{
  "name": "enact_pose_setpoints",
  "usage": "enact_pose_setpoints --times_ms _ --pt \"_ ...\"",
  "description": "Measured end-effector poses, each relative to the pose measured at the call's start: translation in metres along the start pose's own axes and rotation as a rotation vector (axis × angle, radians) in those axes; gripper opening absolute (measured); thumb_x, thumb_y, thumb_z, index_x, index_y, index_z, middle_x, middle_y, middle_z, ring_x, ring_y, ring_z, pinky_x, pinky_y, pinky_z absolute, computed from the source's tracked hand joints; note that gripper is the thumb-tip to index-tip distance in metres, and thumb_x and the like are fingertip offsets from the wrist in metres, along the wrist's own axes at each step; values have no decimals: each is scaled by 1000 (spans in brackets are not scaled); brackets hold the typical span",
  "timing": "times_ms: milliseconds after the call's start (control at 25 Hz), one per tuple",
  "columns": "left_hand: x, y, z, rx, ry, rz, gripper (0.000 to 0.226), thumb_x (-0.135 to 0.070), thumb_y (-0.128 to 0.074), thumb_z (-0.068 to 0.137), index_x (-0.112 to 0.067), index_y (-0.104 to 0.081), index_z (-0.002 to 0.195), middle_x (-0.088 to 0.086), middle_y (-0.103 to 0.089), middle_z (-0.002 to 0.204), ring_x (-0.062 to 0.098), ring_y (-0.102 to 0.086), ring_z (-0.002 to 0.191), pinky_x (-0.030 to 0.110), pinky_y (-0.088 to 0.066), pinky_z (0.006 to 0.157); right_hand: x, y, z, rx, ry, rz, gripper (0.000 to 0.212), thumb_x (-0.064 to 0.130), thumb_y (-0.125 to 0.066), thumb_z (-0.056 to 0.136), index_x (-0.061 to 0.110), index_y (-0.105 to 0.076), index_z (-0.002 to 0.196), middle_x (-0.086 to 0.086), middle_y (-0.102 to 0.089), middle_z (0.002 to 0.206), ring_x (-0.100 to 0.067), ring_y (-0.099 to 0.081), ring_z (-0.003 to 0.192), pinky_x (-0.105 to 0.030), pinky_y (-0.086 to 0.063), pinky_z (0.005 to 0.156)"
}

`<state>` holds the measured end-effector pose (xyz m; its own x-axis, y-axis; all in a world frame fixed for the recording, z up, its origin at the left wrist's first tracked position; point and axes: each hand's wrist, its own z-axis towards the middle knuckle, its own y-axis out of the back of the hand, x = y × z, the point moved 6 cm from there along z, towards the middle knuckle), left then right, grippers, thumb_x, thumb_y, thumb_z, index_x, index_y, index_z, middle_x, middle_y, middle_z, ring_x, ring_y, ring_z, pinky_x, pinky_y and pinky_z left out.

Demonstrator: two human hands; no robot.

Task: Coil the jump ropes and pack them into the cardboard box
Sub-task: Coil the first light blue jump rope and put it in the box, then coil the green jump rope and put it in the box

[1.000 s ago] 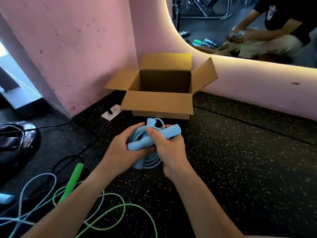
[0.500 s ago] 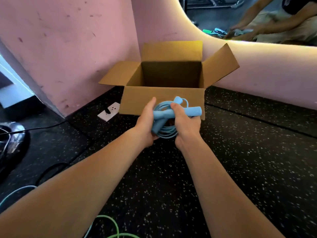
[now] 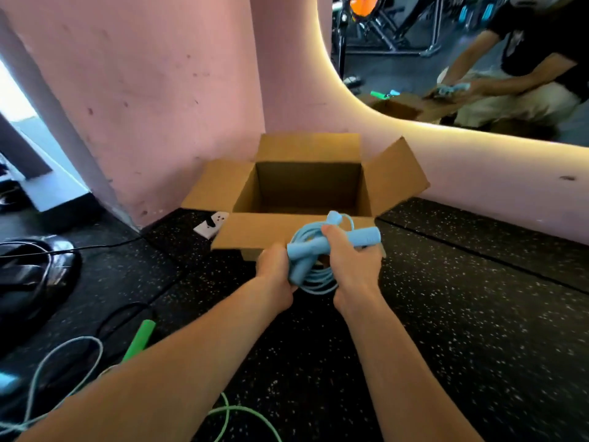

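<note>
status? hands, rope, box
Left hand and right hand both grip coiled blue jump rope. Held before open cardboard box, not in. Nothing blocking.

Pink wall (image 3: 153, 100), speckled black floor (image 3: 462, 314)

Light blue jump rope (image 3: 314, 266) is coiled up, handles crossed on top, sitting at 6 o'clock of the open, upright cardboard box (image 3: 306, 189), overlapping its front flap.
</note>
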<state>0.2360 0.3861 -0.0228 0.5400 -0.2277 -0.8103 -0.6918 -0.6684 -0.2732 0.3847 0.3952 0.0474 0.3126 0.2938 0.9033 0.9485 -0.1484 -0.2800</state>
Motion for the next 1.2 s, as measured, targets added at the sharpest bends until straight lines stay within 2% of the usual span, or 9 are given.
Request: enact_pose_setpoints --times_ms 280,360,440,600,720,920,1000,1080,1200 --pt "60 62 -154 -50 98 -65 30 -33 -56 93 -15 -70 112 15 -74 106 31 -72 93 38 -60 70 0 53 -121 150 12 -322 23 25 -84 74 15 -67 87 -2 -74 83 -15 -72 75 -36 -61 68" --pt "63 70 -182 -56 113 -44 25 -32 -55 94 -17 -71 106 11 -75 100 26 -72 88 34 -57 64 8 57 -137 201 30 -368 22 24 -83 76 13 -68 87 -1 -73 81 -10 -70 68 -27 -56 57" --pt "66 75 -194 -61 119 -4 25 -33 -52 96 -17 -70 102 6 -75 92 18 -69 75 29 -53 59 15 57 -137 199 -1 -332 25 27 -84 76 13 -68 90 -4 -72 87 -14 -70 74 -32 -58 65" --pt "84 87 -188 -91 219 10 32 -44 -48 102 -17 -60 116 7 -75 105 19 -67 73 28 -47 52 24 36 -98 170 -75 -227 31 30 -82 79 16 -63 100 -7 -69 102 -22 -67 93 -43 -55 87" --pt "102 95 -174 -105 346 -14 30 -44 -52 101 -17 -55 110 10 -74 100 24 -64 68 29 -47 48 13 -4 -51 187 -119 -200 46 29 -81 81 15 -53 114 -9 -66 110 -26 -67 101 -48 -55 94" --pt "114 95 -134 -161 414 -22 31 -34 -53 101 -6 -50 86 17 -63 79 25 -56 33 26 -43 27 -66 -96 33 287 -295 -454 59 27 -84 78 7 -49 121 -15 -66 107 -27 -67 89 -39 -55 69" --pt "107 89 -126 -158 395 -4 33 -29 -51 102 -5 -48 81 18 -60 77 22 -53 27 22 -37 25 -113 -122 79 360 -337 -584 78 31 -88 67 7 -47 128 -17 -66 111 -32 -68 92 -38 -57 64" --pt "101 90 -118 -122 312 59 37 -27 -47 104 -5 -44 74 13 -53 72 11 -47 21 19 -34 24 -171 -141 152 416 -368 -720 108 41 -91 43 9 -48 136 -17 -66 116 -37 -68 98 -46 -60 79" --pt "91 96 -107 -66 145 172 35 -29 -42 105 -10 -46 77 2 -44 73 -7 -40 21 10 -38 37 -193 -154 184 416 -376 -854 120 62 -91 46 6 -44 142 -18 -61 130 -38 -63 113 -50 -53 98"
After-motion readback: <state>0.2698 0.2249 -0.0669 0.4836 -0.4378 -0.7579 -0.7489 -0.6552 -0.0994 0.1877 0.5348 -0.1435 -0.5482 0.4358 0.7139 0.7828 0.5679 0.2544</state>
